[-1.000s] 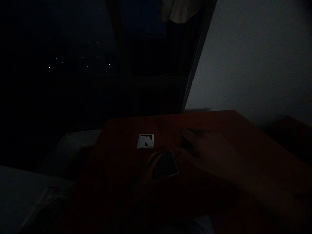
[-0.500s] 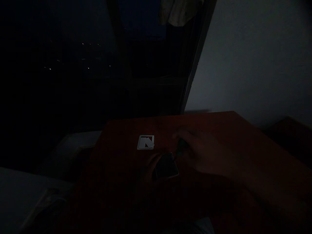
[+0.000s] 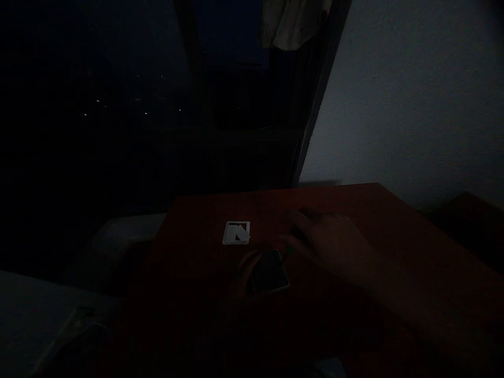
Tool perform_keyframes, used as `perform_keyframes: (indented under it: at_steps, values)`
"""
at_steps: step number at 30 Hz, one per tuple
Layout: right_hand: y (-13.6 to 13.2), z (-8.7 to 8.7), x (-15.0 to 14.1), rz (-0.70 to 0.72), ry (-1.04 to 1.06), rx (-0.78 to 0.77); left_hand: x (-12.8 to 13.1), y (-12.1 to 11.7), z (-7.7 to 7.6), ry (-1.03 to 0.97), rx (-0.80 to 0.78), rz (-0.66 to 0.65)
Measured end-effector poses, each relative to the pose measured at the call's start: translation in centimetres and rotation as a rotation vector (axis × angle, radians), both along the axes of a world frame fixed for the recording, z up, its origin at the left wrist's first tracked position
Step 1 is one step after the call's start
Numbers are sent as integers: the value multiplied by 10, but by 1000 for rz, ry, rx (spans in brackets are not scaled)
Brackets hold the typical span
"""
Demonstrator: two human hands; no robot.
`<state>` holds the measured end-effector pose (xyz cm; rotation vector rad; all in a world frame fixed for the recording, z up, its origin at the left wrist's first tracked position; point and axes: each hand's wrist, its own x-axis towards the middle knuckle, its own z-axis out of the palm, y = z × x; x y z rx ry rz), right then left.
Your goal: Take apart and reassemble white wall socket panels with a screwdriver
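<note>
The scene is very dark. My left hand [image 3: 244,268] is closed on the left side of a small dark square box with a pale rim [image 3: 271,272], at the middle of the table. My right hand [image 3: 321,236] is to the right of the box, fingers curled around a green-handled screwdriver [image 3: 289,250]. The tool's thin dark end points down-left at the box's upper right edge; whether it touches is too dark to tell. Behind the box, a white square frame [image 3: 225,233] lies flat with a pale piece of paper or card [image 3: 242,233] across it.
A reddish-brown table [image 3: 268,202] bears these things. Behind it is a dark window [image 3: 236,94] with small lights outside and a pale cloth [image 3: 293,26] hanging at the top. A light wall [image 3: 413,105] rises at the right.
My right hand's fingers have shifted on the screwdriver, and the hand has turned a little. The box stays in my left hand. The whole view has moved slightly.
</note>
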<state>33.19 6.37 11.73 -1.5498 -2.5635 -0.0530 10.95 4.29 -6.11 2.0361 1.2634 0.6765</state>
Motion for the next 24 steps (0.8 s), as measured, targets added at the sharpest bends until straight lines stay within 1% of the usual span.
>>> perform_keyframes:
  at_steps: [2, 7, 8, 12, 13, 16, 18, 19, 22, 23, 24]
  values:
    - [0, 1, 1, -27, -32, 7, 0, 1, 1, 6, 4, -11]
    - [-2, 1, 1, 134, 138, -78, 2, 1, 4, 37, -2, 6]
    - [-1, 1, 0, 126, 128, -67, 2, 1, 4, 37, -4, 9]
    - [1, -3, -4, -15, -18, 24, 2, 0, 2, 14, 1, 0]
    - [1, -4, -4, -10, -19, 23, 2, 0, 2, 4, 4, 1]
    - [1, -4, -5, 112, 90, -19, 2, 1, -1, -2, 12, 6]
    - [1, -5, -6, 155, 126, -27, 1, 1, -1, 11, 5, -4]
    - [1, -5, -6, 137, 108, -12, 1, 2, -1, 17, 0, -9]
    - [4, -5, -6, 9, -15, 53, 2, 1, 2, 28, -9, 1]
    - [5, -4, -6, -17, -33, 60, 2, 1, 3, 32, -8, 7]
    - [5, -4, -5, -13, -26, 55, 2, 0, 4, 35, -7, 11]
